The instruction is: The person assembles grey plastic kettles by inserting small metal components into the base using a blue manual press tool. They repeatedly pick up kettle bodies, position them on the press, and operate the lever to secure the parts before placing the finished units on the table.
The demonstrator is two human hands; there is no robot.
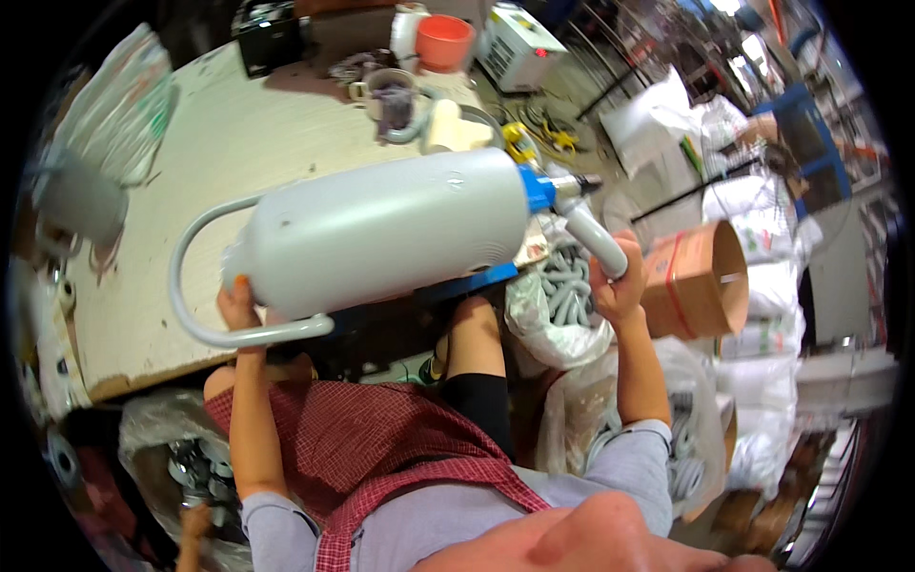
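Sprayer tank [381, 229] lies near-horizontal, blue nozzle end [538, 188] pointing right.

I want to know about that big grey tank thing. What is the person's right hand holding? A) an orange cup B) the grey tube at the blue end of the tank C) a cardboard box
B: the right hand grips the grey tube by the blue end of the tank.

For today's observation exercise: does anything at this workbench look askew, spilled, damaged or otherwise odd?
Nothing looks damaged or spilled. The big grey canister lies sideways in the air because the left hand props its base and the right hand grips the grey handle. The workbench is cluttered, not upset.
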